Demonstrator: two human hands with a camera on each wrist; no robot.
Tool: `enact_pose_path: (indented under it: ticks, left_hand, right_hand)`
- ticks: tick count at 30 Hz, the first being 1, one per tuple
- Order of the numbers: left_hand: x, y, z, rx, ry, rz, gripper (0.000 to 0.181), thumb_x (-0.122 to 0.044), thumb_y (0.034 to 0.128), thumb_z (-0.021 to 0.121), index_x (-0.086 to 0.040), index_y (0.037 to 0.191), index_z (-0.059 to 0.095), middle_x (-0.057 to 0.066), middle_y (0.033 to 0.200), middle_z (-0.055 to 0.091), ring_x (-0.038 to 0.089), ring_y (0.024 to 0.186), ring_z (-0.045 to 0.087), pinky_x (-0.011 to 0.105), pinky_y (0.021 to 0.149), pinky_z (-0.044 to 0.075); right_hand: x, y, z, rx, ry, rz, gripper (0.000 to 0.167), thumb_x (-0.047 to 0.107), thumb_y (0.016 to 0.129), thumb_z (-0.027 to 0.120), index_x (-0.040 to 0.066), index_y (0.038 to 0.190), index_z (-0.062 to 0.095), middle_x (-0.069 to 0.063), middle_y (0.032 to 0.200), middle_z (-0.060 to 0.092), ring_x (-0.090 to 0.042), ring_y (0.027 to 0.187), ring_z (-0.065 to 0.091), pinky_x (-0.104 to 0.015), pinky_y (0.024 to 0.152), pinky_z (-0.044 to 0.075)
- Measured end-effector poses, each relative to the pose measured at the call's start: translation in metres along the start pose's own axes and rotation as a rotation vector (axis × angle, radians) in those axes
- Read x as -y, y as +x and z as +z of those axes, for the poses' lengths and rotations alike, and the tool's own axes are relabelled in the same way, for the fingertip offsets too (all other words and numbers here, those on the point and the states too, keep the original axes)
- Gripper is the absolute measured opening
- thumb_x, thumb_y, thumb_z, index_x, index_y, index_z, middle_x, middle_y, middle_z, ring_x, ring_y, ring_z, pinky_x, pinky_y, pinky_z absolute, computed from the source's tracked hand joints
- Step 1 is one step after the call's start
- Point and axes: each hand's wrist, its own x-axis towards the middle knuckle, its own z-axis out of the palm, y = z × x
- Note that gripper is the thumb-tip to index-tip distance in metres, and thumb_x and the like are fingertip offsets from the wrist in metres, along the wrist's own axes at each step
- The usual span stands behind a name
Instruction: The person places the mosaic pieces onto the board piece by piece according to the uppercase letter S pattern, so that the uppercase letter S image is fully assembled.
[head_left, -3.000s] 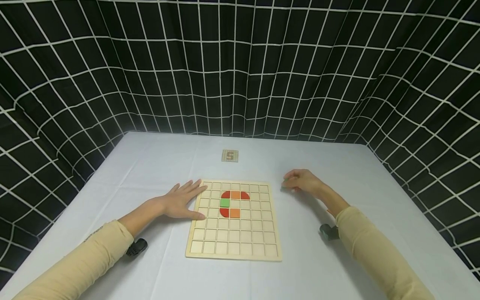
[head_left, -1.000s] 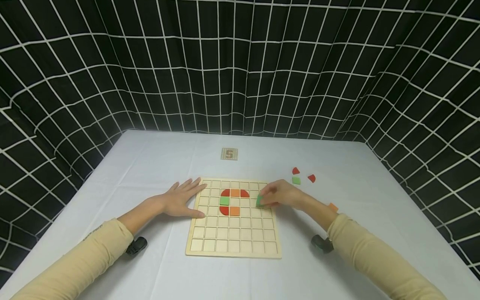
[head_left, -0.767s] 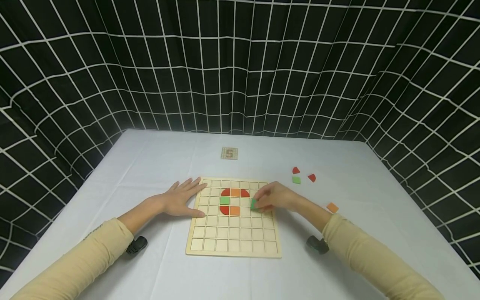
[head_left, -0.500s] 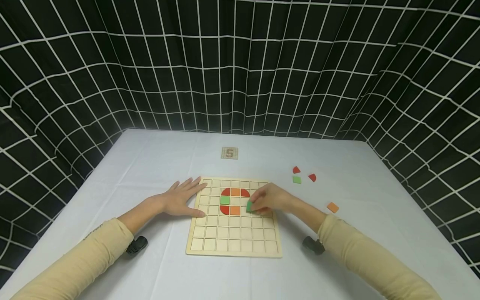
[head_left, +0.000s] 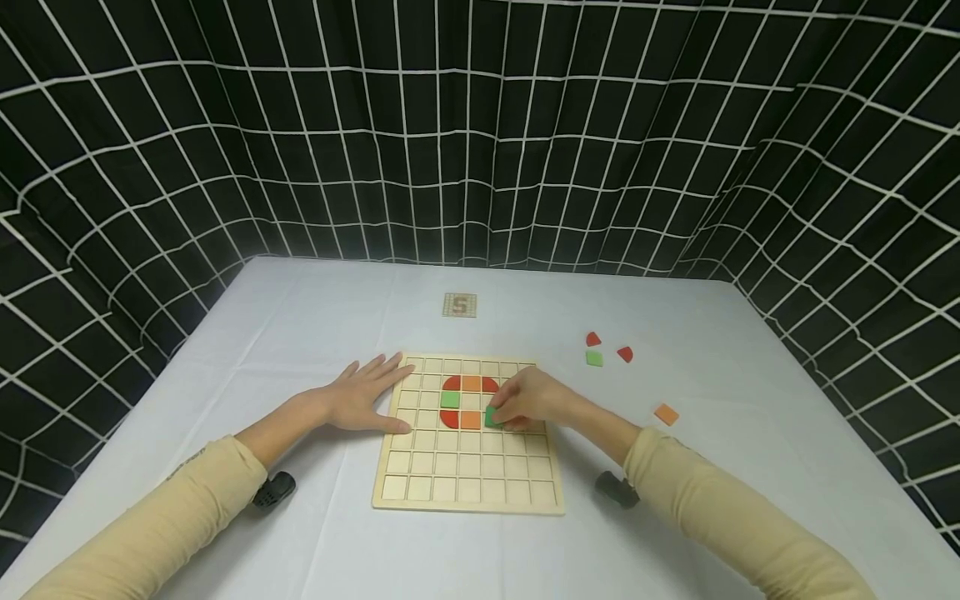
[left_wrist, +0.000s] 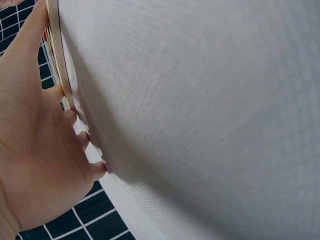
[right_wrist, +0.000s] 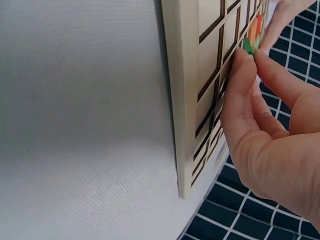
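A wooden grid board (head_left: 468,472) lies on the white table. My left hand (head_left: 352,407) rests spread at the board's left side, thumb and fingertips at its edge. Between the thumb and fingers of my right hand (head_left: 534,398) is a dark green square tile (head_left: 491,417), pinched low over the grid just right of an orange tile (head_left: 470,420). In the right wrist view the green tile (right_wrist: 247,46) is tilted against the board's face. Other tiles set in the grid are a light green square (head_left: 450,400), another orange square (head_left: 471,383) and several red quarter-rounds (head_left: 450,418).
Loose on the table at the right lie two red quarter-rounds (head_left: 593,339), a light green square (head_left: 594,358) and an orange square (head_left: 667,414). Behind the board lies a small card (head_left: 460,305) with an S-like pattern. Black curtains (head_left: 480,150) with white gridlines surround the table.
My right hand has carried the green tile from right of the board leftward over the grid, to beside the lower orange tile. The left hand stays in place.
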Motion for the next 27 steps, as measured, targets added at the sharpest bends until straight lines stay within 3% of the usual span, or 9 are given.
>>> enact_pose_path:
  ticks: [27]
  left_hand:
    - [-0.0039, -0.0019, -0.0035, 0.005, -0.005, -0.001, 0.1, -0.069, 0.081, 0.056, -0.011, 0.153, 0.018, 0.015, 0.158, 0.005, 0.04, 0.142, 0.004, 0.062, 0.109, 0.001]
  right_hand:
    - [0.0013, 0.001, 0.0038, -0.022, -0.075, 0.002, 0.005, 0.006, 0.082, 0.075, 0.005, 0.087, 0.073, -0.001, 0.075, 0.067, -0.014, 0.062, 0.059, -0.025, 0.063, 0.054]
